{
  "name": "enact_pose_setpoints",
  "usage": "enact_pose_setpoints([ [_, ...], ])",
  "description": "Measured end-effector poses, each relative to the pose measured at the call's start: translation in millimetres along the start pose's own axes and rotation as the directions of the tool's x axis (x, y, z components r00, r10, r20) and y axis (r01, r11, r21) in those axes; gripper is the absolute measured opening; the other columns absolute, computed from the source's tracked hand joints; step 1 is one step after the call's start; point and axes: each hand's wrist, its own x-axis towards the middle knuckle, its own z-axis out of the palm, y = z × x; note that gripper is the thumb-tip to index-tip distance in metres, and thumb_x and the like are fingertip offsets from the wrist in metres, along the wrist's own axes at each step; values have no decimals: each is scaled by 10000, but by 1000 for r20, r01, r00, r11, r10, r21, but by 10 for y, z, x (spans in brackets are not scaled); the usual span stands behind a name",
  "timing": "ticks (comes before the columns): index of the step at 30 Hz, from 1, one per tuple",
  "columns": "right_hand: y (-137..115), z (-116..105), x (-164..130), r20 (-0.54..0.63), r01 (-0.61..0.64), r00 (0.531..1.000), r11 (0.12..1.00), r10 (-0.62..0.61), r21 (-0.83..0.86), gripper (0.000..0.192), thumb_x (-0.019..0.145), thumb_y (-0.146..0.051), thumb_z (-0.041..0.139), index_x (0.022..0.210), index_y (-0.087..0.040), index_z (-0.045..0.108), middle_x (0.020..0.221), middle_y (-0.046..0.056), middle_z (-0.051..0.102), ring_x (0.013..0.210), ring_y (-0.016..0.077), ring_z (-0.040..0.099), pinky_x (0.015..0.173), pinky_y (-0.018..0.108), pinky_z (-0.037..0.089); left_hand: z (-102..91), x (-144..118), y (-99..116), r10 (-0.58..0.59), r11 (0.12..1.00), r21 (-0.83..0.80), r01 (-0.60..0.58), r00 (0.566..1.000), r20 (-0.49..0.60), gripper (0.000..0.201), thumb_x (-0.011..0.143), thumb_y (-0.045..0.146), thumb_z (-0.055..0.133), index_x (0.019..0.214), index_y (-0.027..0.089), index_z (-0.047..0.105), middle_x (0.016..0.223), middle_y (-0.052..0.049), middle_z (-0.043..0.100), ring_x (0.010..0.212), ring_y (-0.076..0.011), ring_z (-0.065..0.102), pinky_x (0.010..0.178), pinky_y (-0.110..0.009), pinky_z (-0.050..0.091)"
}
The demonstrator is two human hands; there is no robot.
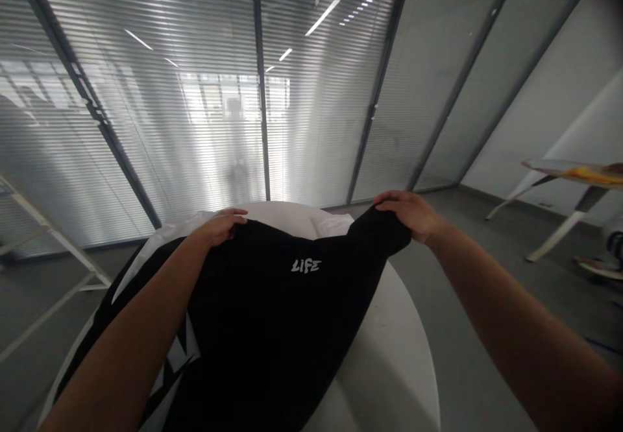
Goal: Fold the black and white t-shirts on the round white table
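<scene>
- My left hand [221, 226] has its grip closed over the top edge of a black garment [272, 328], fingers curled on the cloth near its left corner.
- My right hand [409, 215] has its grip pinched tight on the other upper corner of the same garment, the cloth bunched under the fingers.
- The garment hangs stretched between my two hands, sagging slightly in the middle, with its lower part draped toward me over a round white surface [389, 354].
- White lettering [306, 266] reading "LIFE" shows just below the upper edge, about midway between my hands.
- A white pattern [182, 354] shows on the cloth low at the left, partly hidden by my left forearm.
- A piece of white cloth [331, 224] lies on the surface just behind the black garment, between my hands.
- Beyond the surface stands a glass wall with closed blinds [195, 108].
- Off to the right, well apart, a white-legged table [559, 172] stands on the grey floor [487, 302].
</scene>
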Motion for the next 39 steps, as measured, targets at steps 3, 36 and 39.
enact_pose_setpoints([
  [3,-12,-167,11,-88,65,993,991,-75,-115,171,673,-261,640,835,-207,642,684,12,617,614,156,560,546,261,433,-216,-164,185,156,981,-114,-156,988,-7,423,556,242,779,965,191,684,853,-28,681,829,-185,637,710,-281,488],
  [36,1265,739,-738,520,450,854,505,-3,-736,742,903,-535,459,1509,-130,323,1494,190,401,1335,342,410,1064,428,340,-436,-1648,-199,-80,860,443,-253,790,608,95,675,274,559,709,186,550,701,13,532,642,-135,471,571,-241,356],
  [39,1265,757,-777,522,450,853,536,-21,-714,753,907,-575,438,1509,-138,329,1496,184,401,1343,356,383,1066,447,333,-450,-1657,-165,-71,958,260,-121,778,625,95,593,212,526,678,185,494,672,21,478,603,-116,424,530,-231,320],
])
